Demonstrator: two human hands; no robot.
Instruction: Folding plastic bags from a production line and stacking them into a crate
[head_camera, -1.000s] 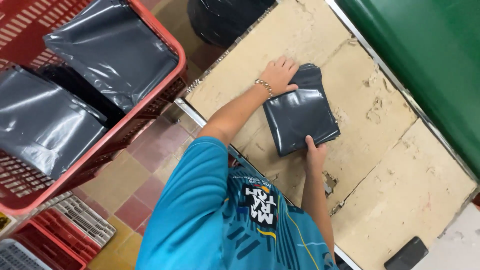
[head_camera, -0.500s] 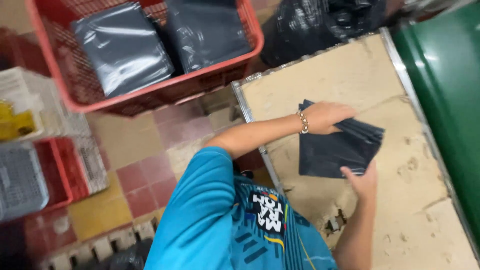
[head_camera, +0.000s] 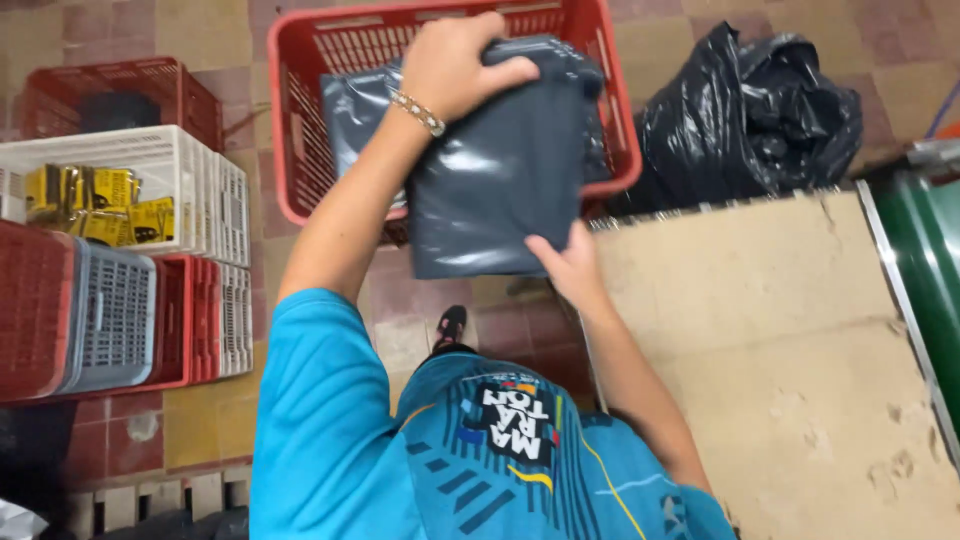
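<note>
A: Where's the parcel (head_camera: 500, 190)?
B: Over the red crate (head_camera: 300, 120). Left hand (head_camera: 455, 62) is clamped on its top, right hand (head_camera: 565, 265) pinches the bottom edge.
A: Around it?
B: A black bag (head_camera: 750, 110), a table (head_camera: 790, 350), and stacked crates (head_camera: 120, 270) cut off at the left.

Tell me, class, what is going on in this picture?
A person in a blue shirt holds a flat dark grey plastic mailer package with both bare hands. The left hand grips its top edge and the right hand supports its lower edge. The package is in the air over the near rim of a red plastic slatted crate, which has similar grey packages inside. A worn cardboard-covered table is on the right, a black rubbish bag behind it.
</note>
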